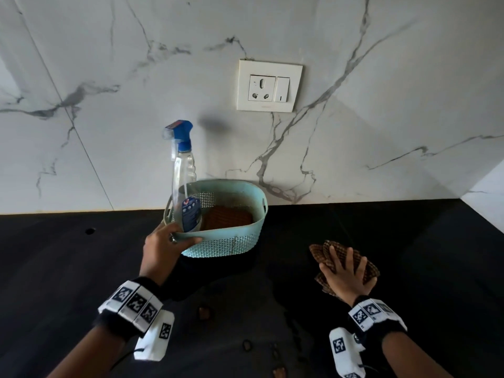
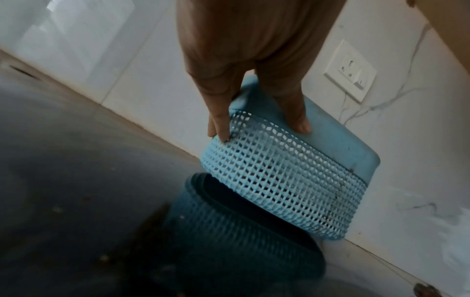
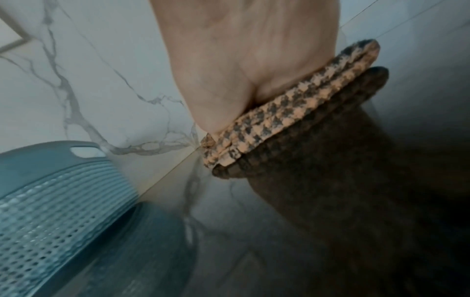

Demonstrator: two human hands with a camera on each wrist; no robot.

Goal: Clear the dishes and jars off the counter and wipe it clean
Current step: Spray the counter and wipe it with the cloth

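A light-blue perforated basket (image 1: 231,244) stands on the black counter (image 1: 436,255) near the marble wall. A clear spray bottle (image 1: 185,184) with a blue trigger head stands upright in its left end, beside a brown pad. My left hand (image 1: 166,246) grips the basket's near-left rim; in the left wrist view the thumb lies on the rim and the fingers (image 2: 218,128) on the mesh wall of the basket (image 2: 292,180), which looks tilted off the counter. My right hand (image 1: 346,274) lies flat, fingers spread, pressing a brown checked cloth (image 1: 324,253) (image 3: 279,118) onto the counter.
A white socket plate (image 1: 270,85) is on the wall above the basket. Brown crumbs (image 1: 204,312) and smears lie on the near counter between my arms. A small round hole (image 1: 90,231) shows at the counter's left. A white corner block (image 1: 488,203) stands at far right.
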